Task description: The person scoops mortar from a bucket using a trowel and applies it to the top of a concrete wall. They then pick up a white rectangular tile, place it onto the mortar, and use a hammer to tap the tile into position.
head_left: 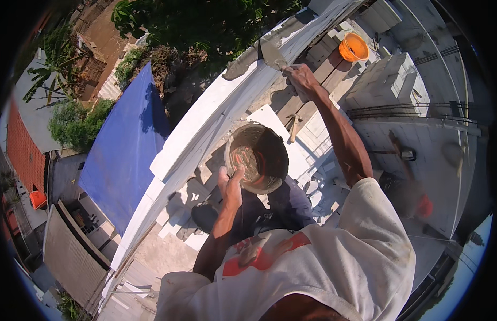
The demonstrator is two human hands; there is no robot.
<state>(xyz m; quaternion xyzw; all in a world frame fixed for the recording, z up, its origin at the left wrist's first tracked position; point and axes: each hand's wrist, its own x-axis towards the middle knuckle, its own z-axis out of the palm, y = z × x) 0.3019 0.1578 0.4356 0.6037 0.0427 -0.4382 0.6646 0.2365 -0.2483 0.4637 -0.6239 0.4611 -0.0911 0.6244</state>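
My left hand [230, 185] grips the near-left rim of a mortar-caked bucket [278, 152], which is tilted so that I look into it. Some wet grey mortar and reddish streaks show on its inside. My right hand [303, 79], arm stretched out ahead, is closed around the handle of a trowel [272, 55]. The trowel's flat metal blade is at the top of a white block wall [197, 112]. Along that top, beside the blade, lies a strip of grey mortar [241, 65].
Right of the wall are wooden planks [327, 80], a hammer [294, 128], an orange bucket [354, 47] and stacked white blocks [390, 85]. Another person [406, 195] is partly visible at right. Beyond the wall the ground drops away to a blue tarp [125, 150] and roofs.
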